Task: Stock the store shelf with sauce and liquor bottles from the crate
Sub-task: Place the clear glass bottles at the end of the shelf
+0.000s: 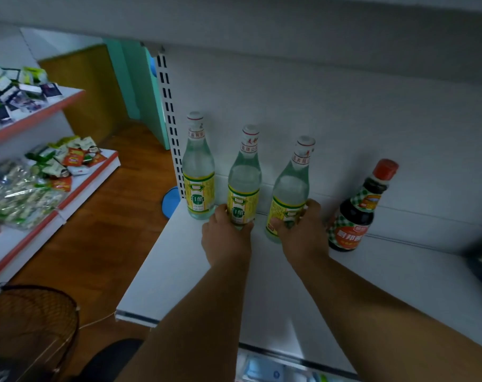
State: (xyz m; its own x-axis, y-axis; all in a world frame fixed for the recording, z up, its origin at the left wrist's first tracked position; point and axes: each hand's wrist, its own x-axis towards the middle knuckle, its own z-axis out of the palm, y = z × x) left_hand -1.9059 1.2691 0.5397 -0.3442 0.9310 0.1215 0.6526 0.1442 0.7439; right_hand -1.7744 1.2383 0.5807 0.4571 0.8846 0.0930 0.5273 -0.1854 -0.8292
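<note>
Between both sets of fingers stood two clear bottles on the shelf [184, 271]: left hand [226, 238] wrapped bottle two [244, 186], right hand [303, 232] gripped bottle three [290, 188], likely straightening the row against the back.

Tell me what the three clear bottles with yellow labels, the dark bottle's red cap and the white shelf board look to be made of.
Clear bottles with yellow labels: likely glass, glossy; the clear liquid shows through, with paper-looking labels.
Red cap on the dark sauce bottle: probably plastic, smooth and matte.
White shelf board: seemingly painted metal, smooth with a soft sheen and a thin folded front edge.
</note>
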